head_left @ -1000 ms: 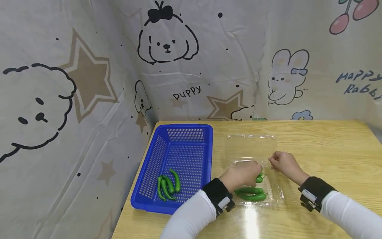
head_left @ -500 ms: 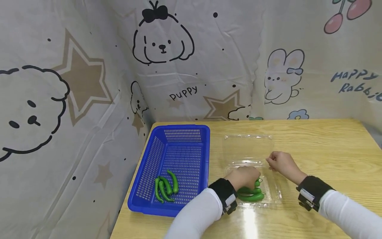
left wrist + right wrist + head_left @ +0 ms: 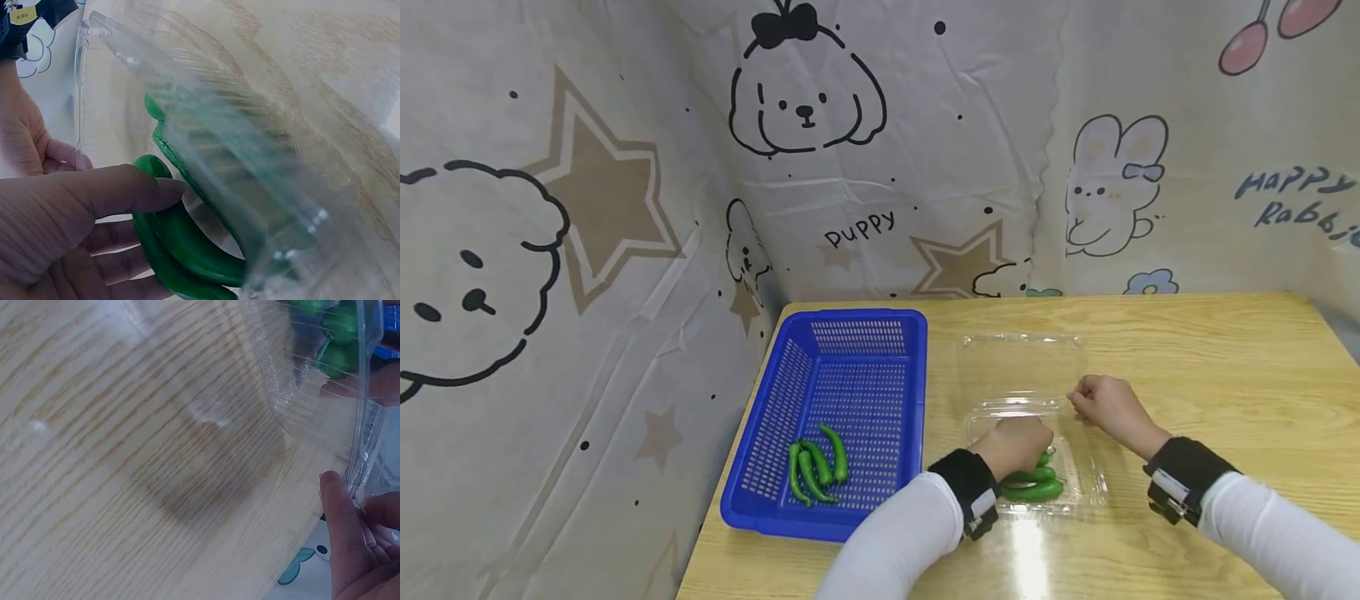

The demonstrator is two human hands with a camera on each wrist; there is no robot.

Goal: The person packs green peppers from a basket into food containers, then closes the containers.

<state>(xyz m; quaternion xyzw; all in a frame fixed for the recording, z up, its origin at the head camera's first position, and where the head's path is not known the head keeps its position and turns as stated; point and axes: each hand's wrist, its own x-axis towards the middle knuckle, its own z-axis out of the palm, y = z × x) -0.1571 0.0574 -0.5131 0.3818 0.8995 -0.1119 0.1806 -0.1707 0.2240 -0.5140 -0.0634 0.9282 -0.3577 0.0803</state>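
A clear plastic clamshell box (image 3: 1082, 475) lies with its lid (image 3: 1024, 367) folded back toward the far side. Several green chili peppers (image 3: 1034, 490) lie in its near half. My left hand (image 3: 1018, 443) is down inside the box. In the left wrist view, the thumb of that hand (image 3: 81, 219) presses on green peppers (image 3: 187, 240) with the fingers beneath, pinching them. My right hand (image 3: 1112, 410) is at the box's far right corner. Seen from the right wrist, its thumb and finger (image 3: 340, 506) pinch the clear rim.
Left of the box stands a blue plastic basket (image 3: 917, 392) with several green peppers (image 3: 815, 468) in its near part. Both are on a wooden table (image 3: 1217, 358). Printed curtains (image 3: 865, 183) hang behind and to the left.
My left hand has moved slightly toward the near side of the box, bringing its pepper close against those lying there. The right hand stays at the box corner. The head view shifts slightly.
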